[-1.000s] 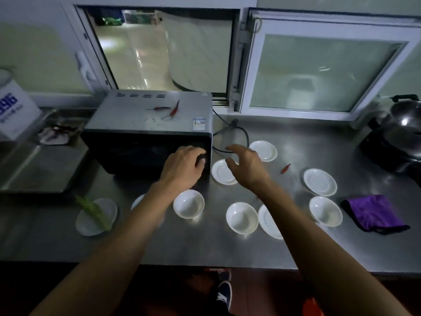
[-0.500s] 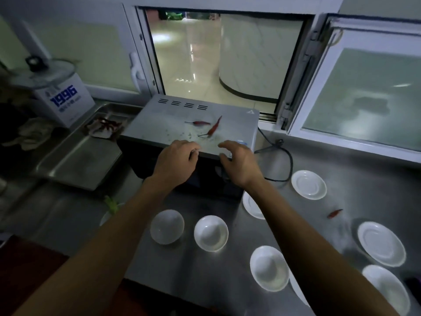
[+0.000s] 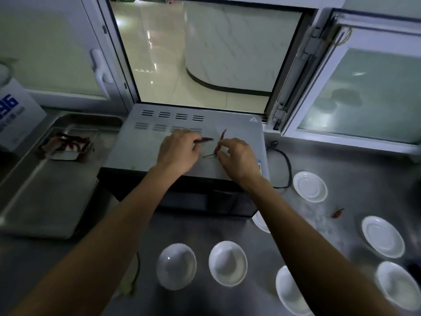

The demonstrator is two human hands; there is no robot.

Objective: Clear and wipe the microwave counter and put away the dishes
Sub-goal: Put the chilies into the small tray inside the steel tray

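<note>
tabletop (image 3: 205, 229): steel, carrying the microwave toward its back edge and white dishes along the front and right; a dish could be knocked by a forearm drawn back carelessly, since both arms pass just above them

microwave (image 3: 239, 135): at the back edge below the open window; its flat top is where both hands work, so loose bits could be swept off its front edge onto the dishes below

bowls (image 3: 227, 262): two side by side near the front edge, directly under the forearms; falling seeds or stems would likely land in them

saucers (image 3: 309, 186): spread toward the right edge, untouched

left hand (image 3: 177, 153): fingers curled, pinching the left chilli (image 3: 206, 139) on the microwave top; a brittle dried pod could snap under a hard pinch

right hand (image 3: 237, 158): fingertips closed on the stem end of the right chilli (image 3: 222, 139); a grip on the thin stem alone could let the pod drop

stray chilli (image 3: 338, 212): on the tabletop between the saucers near the right edge; easily overlooked before wiping
</note>
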